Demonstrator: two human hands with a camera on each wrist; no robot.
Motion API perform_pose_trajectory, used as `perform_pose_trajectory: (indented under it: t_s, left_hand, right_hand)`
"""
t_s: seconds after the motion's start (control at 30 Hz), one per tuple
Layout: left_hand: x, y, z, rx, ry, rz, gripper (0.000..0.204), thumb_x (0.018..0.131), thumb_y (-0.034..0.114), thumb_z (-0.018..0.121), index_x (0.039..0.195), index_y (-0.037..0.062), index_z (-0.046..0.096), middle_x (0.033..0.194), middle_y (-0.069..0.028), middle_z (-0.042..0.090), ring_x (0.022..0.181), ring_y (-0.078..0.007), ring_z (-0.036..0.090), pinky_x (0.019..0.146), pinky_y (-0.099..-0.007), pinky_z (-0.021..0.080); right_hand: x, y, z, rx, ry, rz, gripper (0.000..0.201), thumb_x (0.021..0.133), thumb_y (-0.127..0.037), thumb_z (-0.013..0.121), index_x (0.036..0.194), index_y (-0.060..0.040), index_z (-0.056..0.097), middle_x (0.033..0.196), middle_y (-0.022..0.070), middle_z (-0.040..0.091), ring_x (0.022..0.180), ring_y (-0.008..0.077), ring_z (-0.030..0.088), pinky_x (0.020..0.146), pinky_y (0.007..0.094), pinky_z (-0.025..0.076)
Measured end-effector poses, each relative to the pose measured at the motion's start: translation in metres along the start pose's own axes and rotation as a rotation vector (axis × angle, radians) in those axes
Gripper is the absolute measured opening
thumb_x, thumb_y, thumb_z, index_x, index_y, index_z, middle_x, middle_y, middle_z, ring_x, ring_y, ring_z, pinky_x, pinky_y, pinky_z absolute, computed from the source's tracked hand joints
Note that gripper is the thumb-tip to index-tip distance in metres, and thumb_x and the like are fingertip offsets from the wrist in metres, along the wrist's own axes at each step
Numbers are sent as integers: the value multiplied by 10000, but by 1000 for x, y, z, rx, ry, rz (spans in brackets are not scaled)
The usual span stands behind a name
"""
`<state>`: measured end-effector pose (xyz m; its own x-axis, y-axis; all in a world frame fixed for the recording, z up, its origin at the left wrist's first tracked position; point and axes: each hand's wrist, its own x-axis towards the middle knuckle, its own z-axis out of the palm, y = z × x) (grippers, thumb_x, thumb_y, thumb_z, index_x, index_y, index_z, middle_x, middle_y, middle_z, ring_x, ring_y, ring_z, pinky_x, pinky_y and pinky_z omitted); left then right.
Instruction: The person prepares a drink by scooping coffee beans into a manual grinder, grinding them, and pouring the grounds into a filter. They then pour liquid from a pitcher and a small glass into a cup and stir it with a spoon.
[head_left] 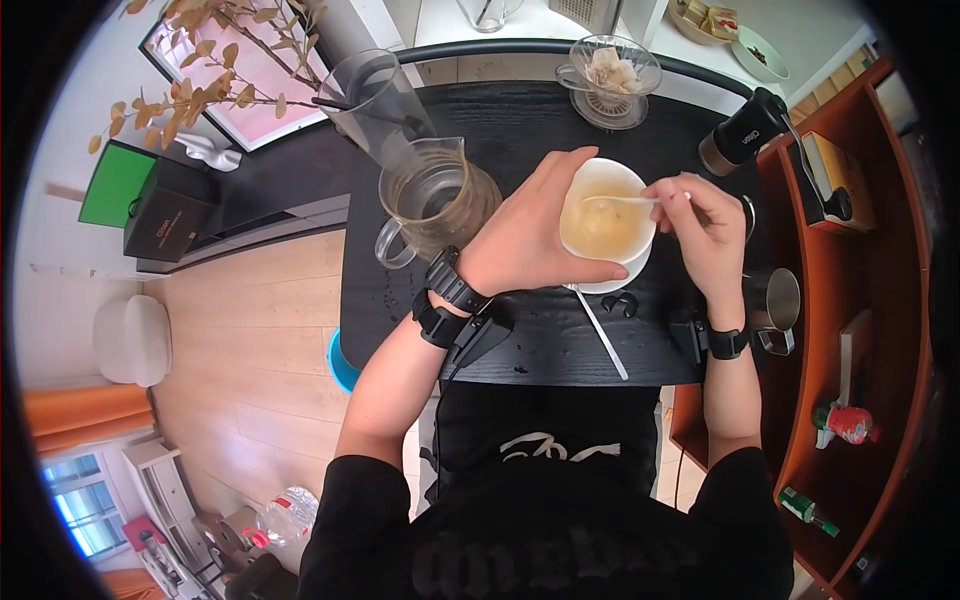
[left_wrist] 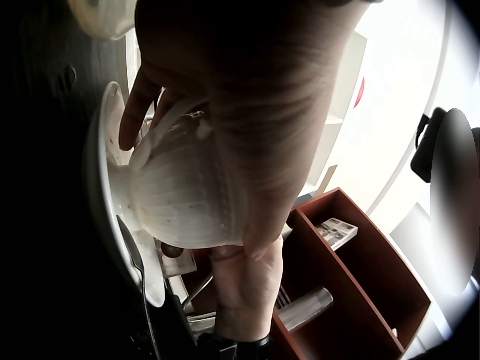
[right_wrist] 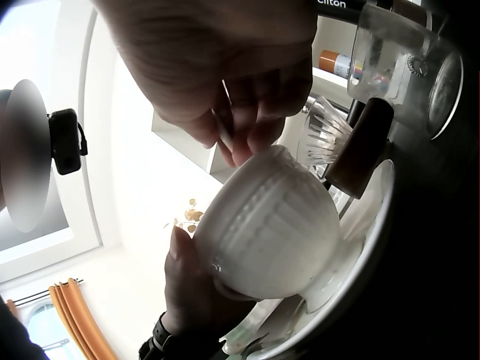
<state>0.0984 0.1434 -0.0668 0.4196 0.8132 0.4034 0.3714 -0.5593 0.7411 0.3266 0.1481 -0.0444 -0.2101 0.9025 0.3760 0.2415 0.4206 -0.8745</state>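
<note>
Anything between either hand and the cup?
Nothing visible: the left hand is round the cup; the right hand pinches a spoon dipping into it. The utensil at the near edge of the saucer isn't in between.

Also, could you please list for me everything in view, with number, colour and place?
Cup: one, white, over the saucer
Yellowish liquid: one serving, inside the cup
Saucer: one, white, under the cup
Stirring spoon: one, whitish, in the cup
Second spoon: one, silvery, near edge
Jug: one, clear, left
Vase: one, clear, behind jug
Dripper: one, clear, far side
Grinder: one, black-brown, far right
Metal mug: one, silvery, right
Table: one, black, centre
Shelf unit: one, red-brown, right
Box: one, black-green, left
Background: more items, some unclear
Left hand: one, round the cup
Right hand: one, pinching the stirring spoon
</note>
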Motion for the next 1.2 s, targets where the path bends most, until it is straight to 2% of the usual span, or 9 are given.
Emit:
perform_pose_trajectory:
  t_s: [0.2,0.3,0.43,0.6,0.7,0.8,0.9,1.0,1.2]
  left_hand:
    - [0,4,-3,-54,-52,-100,1112,606,371,952,1474,4,360,1338,-177,507,1264,-332,539,1053,-416,450]
    - [0,0,-1,1,-7,-11,1097,616,450,918,1435,-41,376,1286,-210,525,1175,-378,586,972,-422,506]
    - [-2,2,1,-55,-30,-80,1120,607,379,950,1479,6,355,1335,-175,510,1250,-335,548,1048,-418,453]
    - [0,4,-2,-36,-39,-87,1127,609,388,949,1485,7,350,1332,-178,512,1249,-334,549,1049,-418,454]
    - [-1,1,0,-51,-30,-71,1125,611,392,947,1485,8,351,1328,-178,515,1252,-334,548,1052,-417,453]
    - [0,4,-2,-44,-41,-95,1123,614,390,947,1484,5,350,1326,-181,515,1255,-333,546,1056,-417,451]
    - [0,2,-1,28,-5,-9,1108,626,456,916,1441,-51,363,1298,-208,523,1172,-373,595,974,-422,508]
    - [-1,4,-1,-75,-47,-94,1130,612,383,949,1486,1,344,1352,-188,502,1266,-329,540,1061,-416,447]
    - [-1,4,-2,-41,-44,-94,1147,609,381,951,1495,4,327,1364,-192,498,1269,-333,539,1060,-419,450]
  right_hand:
    - [-4,-2,-2,17,-82,15,241,1006,-157,624,869,12,727,654,11,631,575,58,567,550,214,445]
    - [-3,-3,1,44,-28,18,246,1006,-163,626,857,6,723,652,7,629,574,52,564,550,206,438]
    - [-2,1,-7,20,23,98,217,998,-155,639,894,11,733,666,5,633,594,55,570,550,207,441]
    - [-3,-3,2,30,-39,-25,251,1009,-177,628,866,9,719,673,0,625,604,41,563,548,205,440]
    - [-2,-2,-2,13,39,80,234,1003,-160,631,874,16,716,669,8,624,601,49,563,550,206,439]
    - [-3,-3,-5,10,-43,32,233,1003,-146,625,867,21,714,666,13,621,591,51,559,552,209,441]
    - [-3,0,-2,17,-72,-36,223,1003,-127,617,881,25,726,671,19,631,592,56,568,552,214,445]
    - [-2,-1,1,71,16,22,211,1000,-125,619,904,19,739,685,29,644,602,59,582,549,219,449]
    - [-1,-3,-1,-6,-71,-31,246,1002,-167,630,857,4,732,666,11,624,594,51,566,540,211,433]
